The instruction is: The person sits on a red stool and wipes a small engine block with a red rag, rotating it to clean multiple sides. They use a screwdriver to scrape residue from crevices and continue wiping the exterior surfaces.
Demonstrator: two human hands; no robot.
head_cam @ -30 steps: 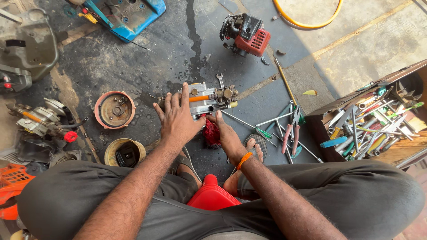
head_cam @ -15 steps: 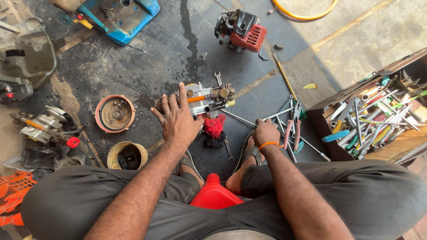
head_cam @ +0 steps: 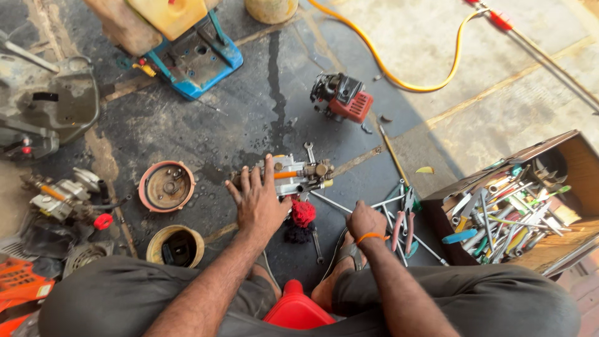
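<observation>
My left hand point(head_cam: 259, 201) lies on a small grey metal engine assembly point(head_cam: 302, 173) with an orange bit, on the dark floor in front of me; the fingers are spread over its left end, holding it down. My right hand point(head_cam: 365, 219) is to its right, low over loose tools on the floor, fingers curled around the handle end of a thin screwdriver point(head_cam: 329, 201) whose shaft points toward the assembly. Red-handled pliers point(head_cam: 402, 226) lie just right of that hand. A red fluffy rag point(head_cam: 304, 213) sits between my hands.
A wooden box point(head_cam: 564, 153) full of tools stands at the right. A small red engine point(head_cam: 343, 97) lies beyond the assembly, a blue frame point(head_cam: 206, 62) at the back. A round rusty cover point(head_cam: 166, 185) and a yellow tub point(head_cam: 176, 246) lie left. A red stool point(head_cam: 294, 309) is under me.
My right hand has moved from near the red rag out to the right, onto the loose tools, and curled shut there. My left hand stays on the assembly.
</observation>
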